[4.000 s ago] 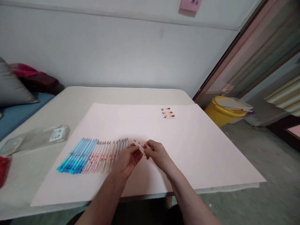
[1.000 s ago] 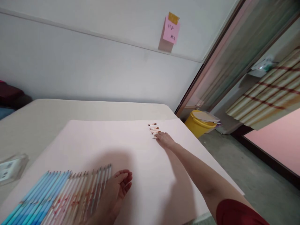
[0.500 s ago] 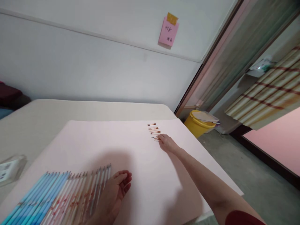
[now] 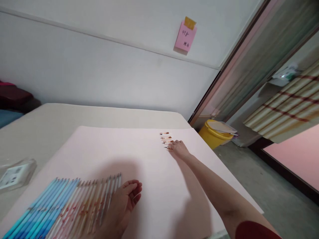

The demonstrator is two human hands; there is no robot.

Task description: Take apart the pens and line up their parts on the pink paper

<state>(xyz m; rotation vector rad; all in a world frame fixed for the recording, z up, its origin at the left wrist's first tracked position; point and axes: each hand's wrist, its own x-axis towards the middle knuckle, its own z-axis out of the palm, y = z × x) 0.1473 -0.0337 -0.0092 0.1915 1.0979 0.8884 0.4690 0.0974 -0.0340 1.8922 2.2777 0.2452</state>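
Low in the view, my left hand (image 4: 126, 202) rests beside a row of slim pens, palm turned inward, fingers loosely curled with nothing visible in them. Blue pens (image 4: 47, 205) lie on the left of that row. Pale pens with red and brown prints (image 4: 82, 209) lie on its right, partly behind my left hand. Farther off, my right hand (image 4: 179, 149) is closed at the right end of a small pale pen (image 4: 169, 149), whose dark tip points left. Similar pens with brown ends (image 4: 166, 137) lie stacked in a column just beyond it.
A pale pink sheet (image 4: 112, 146) covers much of the cream table (image 4: 59, 116). A clear package with a white label (image 4: 16, 174) lies at the left. Beyond the right edge stands a yellow bin (image 4: 211, 134). A pink note (image 4: 185, 36) is taped to the wall.
The view has shifted slightly, so the scene sits a little farther right. My right hand stays at the nearest pen of the column; my left hand has hardly moved.
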